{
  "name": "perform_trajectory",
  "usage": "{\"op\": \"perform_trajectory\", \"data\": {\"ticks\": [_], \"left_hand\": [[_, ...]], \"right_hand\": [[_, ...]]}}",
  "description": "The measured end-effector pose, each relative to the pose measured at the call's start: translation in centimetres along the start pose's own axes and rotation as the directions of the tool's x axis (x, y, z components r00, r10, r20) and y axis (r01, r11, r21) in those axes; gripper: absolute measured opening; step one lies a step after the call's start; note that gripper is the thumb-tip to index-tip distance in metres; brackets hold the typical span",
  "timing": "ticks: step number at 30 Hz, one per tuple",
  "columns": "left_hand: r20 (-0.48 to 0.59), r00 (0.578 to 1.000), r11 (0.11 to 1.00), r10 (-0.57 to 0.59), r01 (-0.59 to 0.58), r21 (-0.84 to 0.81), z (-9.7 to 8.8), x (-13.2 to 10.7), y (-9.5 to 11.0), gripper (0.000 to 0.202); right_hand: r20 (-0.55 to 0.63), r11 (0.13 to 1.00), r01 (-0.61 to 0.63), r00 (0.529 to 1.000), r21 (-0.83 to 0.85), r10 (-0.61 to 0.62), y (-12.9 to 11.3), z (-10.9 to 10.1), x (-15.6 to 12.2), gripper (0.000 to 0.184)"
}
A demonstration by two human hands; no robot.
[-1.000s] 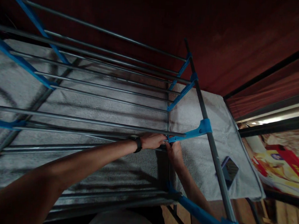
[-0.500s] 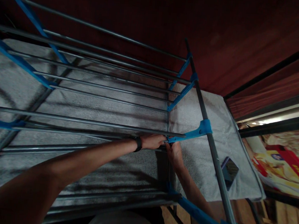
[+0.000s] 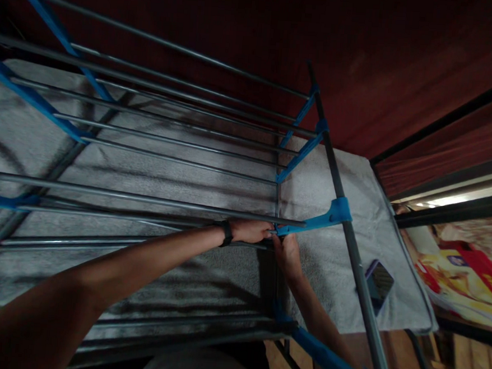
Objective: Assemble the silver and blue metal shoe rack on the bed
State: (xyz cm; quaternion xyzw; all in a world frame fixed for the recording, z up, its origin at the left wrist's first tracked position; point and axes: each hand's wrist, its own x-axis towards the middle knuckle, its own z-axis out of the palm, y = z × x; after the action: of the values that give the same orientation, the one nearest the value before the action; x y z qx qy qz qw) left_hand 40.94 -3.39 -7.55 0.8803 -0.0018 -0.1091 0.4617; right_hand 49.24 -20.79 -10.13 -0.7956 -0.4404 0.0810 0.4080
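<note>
Backdrop: dark red hanging (image 3: pixel 240 26) beyond the fingers; pale sheet (image 3: pixel 335 283) beneath them.
Left hand (image 3: pixel 253 231): fingers curled around the rod (image 3: pixel 272 232) near its end.
Right hand (image 3: pixel 288 257): fingers bent up under the tip of the blue bracket (image 3: pixel 313 220); in this dim view I can't tell whether they grip it or only brace it.
Rod and bracket: side by side at the fingertips of both hands.
Pole (image 3: pixel 355 259): right of the fingers, carrying the bracket's other end.
Phone (image 3: pixel 381 281): on the sheet, farther right of the fingers than the pole.
Risk 1: rod could slip from the bracket if the left fingers loosen or the 2 parts sit out of line.
Risk 2: bracket could swivel on the pole if the right hand pushes unevenly.
Risk 3: a fingertip could be pinched if the parts shift suddenly under force.
</note>
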Motion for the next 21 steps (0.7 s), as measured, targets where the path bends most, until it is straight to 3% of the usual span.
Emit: {"op": "perform_trajectory", "data": {"ticks": [14,21], "left_hand": [[-0.023,0.999,0.999,0.027,-0.027,-0.018,0.1,0.3,0.2,0.020],[-0.072,0.997,0.989,0.022,-0.012,0.148,-0.6,-1.0,1.7,0.018]], "right_hand": [[0.052,1.000,-0.024,0.998,-0.005,0.024,-0.3,-0.2,-0.1,0.027],[0.053,0.999,-0.028,0.998,-0.015,0.029,-0.1,-0.2,-0.2,0.027]]}}
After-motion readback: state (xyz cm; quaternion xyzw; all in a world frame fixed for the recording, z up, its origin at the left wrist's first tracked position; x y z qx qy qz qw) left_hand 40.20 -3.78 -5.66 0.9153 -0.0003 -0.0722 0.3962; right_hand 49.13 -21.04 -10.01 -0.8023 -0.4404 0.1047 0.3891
